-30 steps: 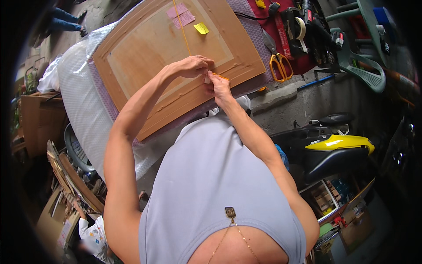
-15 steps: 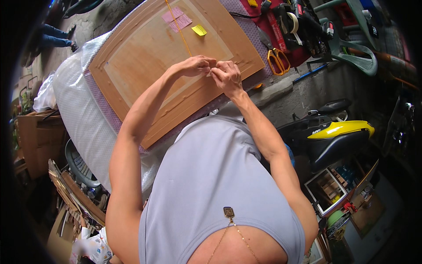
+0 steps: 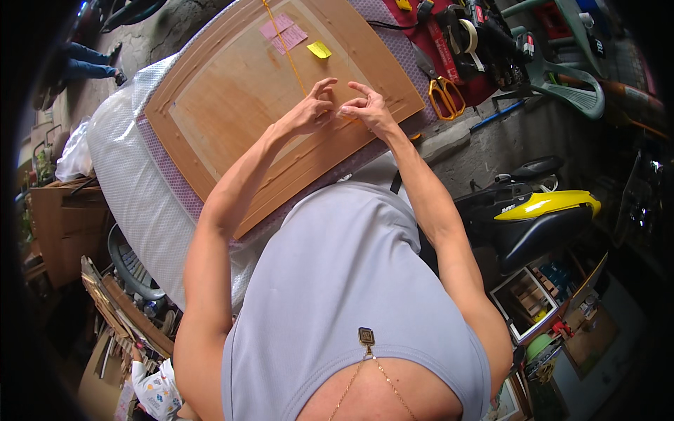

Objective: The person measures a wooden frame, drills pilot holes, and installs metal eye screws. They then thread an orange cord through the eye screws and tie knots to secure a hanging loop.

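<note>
A large brown panel [image 3: 232,112] with a raised, taped border lies flat in front of me, its back side up. An orange cord [image 3: 288,55] runs down across it to the fingers of my left hand [image 3: 312,112]. That hand hovers over the near right part of the panel, index finger raised and other fingers bent; I see nothing clearly gripped. Close beside it, my right hand [image 3: 370,112] has thumb and index finger spread apart. The cord's near end is hidden around the hands. Pink paper notes [image 3: 283,33] and a yellow note [image 3: 319,49] lie on the panel.
Bubble wrap [image 3: 126,168] covers the support under the panel. Orange-handled scissors [image 3: 444,97], a tape roll [image 3: 469,38] and black tool cases lie to the right. A yellow-and-black motorbike [image 3: 537,210] stands right of me. Other people appear at far left and lower left.
My hands, pinched close together before, have opened and drawn slightly apart, with index fingers raised. The person at lower left has shifted.
</note>
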The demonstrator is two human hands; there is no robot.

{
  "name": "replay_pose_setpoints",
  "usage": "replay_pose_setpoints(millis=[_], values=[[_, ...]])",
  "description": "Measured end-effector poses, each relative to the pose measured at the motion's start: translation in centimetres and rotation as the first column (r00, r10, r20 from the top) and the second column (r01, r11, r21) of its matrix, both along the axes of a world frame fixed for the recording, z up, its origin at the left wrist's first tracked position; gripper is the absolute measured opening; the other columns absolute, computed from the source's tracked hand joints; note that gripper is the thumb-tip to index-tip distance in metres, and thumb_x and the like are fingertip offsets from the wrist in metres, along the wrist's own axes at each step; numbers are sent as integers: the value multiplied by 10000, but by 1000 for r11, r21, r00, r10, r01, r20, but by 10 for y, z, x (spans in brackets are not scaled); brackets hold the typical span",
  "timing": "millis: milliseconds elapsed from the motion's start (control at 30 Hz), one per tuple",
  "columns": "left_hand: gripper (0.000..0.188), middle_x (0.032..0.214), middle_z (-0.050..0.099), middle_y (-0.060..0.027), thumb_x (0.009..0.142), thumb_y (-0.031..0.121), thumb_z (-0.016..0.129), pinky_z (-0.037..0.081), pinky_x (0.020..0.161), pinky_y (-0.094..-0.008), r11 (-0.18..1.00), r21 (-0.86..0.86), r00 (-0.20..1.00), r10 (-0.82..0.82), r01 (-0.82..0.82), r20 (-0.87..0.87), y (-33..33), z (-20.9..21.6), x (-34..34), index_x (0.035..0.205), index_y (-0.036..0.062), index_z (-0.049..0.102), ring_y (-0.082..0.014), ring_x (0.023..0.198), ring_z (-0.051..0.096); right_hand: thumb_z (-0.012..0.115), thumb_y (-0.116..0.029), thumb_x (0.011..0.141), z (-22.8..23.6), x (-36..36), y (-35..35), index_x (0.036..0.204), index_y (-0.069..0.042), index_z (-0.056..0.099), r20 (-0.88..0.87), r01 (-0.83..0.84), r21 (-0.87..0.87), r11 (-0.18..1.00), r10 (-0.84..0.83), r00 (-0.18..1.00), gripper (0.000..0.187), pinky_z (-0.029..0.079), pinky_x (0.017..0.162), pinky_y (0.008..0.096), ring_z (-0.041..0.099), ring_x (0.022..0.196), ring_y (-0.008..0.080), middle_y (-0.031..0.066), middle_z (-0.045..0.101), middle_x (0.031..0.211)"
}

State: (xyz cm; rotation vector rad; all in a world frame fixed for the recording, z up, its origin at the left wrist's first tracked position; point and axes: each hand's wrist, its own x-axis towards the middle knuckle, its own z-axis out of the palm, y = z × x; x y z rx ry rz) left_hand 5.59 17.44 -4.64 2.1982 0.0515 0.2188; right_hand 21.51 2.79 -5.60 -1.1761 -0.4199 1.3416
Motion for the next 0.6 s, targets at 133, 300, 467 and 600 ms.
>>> replay_pose_setpoints(millis=[133, 300, 467, 600], values=[[253, 1416, 285, -243, 884, 195, 578, 348, 1032, -481, 999, -1, 992, 32, -32, -120, -1, -11, -1, 725, 1, 615, -386, 1296, 337, 757, -43, 737, -6, -21, -5, 1284, 28, 488, 303, 109, 41, 993, -116, 946, 613, 522, 628, 233, 648, 718, 91, 81, 706, 836], [308, 1444, 241, -205, 890, 258, 572, 323, 1041, -466, 977, -147, 962, 115, -155, -249, -2, -19, 5, 730, 1, 629, -358, 1307, 312, 744, -60, 748, 15, -74, -14, 1240, -8, 558, 695, 353, -27, 935, -236, 679, 529, 474, 651, 245, 615, 709, 76, 44, 717, 882], [306, 1442, 253, -184, 895, 267, 561, 291, 1062, -446, 947, -252, 947, 119, -198, -298, -3, -7, 5, 769, 5, 655, -335, 1321, 287, 753, -187, 729, 13, -74, -41, 1219, -66, 601, 970, 114, 132, 985, -152, 190, 527, 411, 826, 357, 590, 897, 197, 13, 698, 959], [307, 1434, 272, -186, 880, 281, 554, 283, 1071, -429, 971, -180, 940, 89, -155, -330, 1, -7, 4, 784, 15, 671, -326, 1323, 276, 728, -137, 748, 30, -49, -35, 1160, -69, 625, 938, 125, 162, 979, -192, 289, 430, 428, 808, 365, 597, 848, 206, 27, 693, 883]])
